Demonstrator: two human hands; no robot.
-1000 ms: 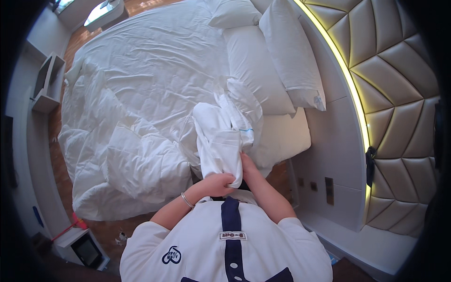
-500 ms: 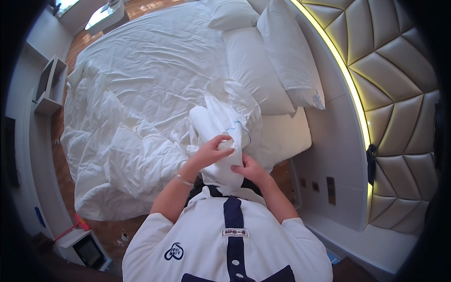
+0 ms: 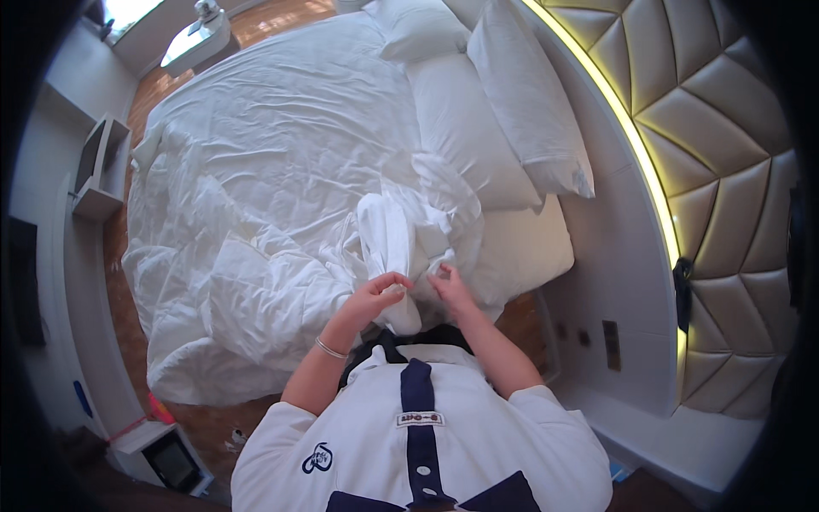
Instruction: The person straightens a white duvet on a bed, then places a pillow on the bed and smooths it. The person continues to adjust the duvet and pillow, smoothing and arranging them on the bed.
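A long white cloth bundle (image 3: 386,229) lies at the near edge of the bed, its lower end close to my waist. My left hand (image 3: 381,295) is curled over the bundle, with the thumb and fingers bent around its cloth. To the right, my right hand (image 3: 452,292) pinches a raised edge of white cloth (image 3: 441,258) between thumb and fingers. Crumpled white bedding (image 3: 264,264) surrounds the bundle on the left and beyond it. Whether the pinched edge belongs to the bundle or to that bedding, I cannot tell.
Several white pillows (image 3: 465,128) rest at the right side of the bed, near a grey panel with a glowing yellow strip (image 3: 636,128). A padded wall (image 3: 725,222) stands behind it. On the left are wall shelves (image 3: 102,171) and a small cabinet (image 3: 162,456).
My hands have moved apart slightly, and the right has lifted a cloth edge away from the bundle. The bundle's blue line no longer shows. The view has shifted a little.
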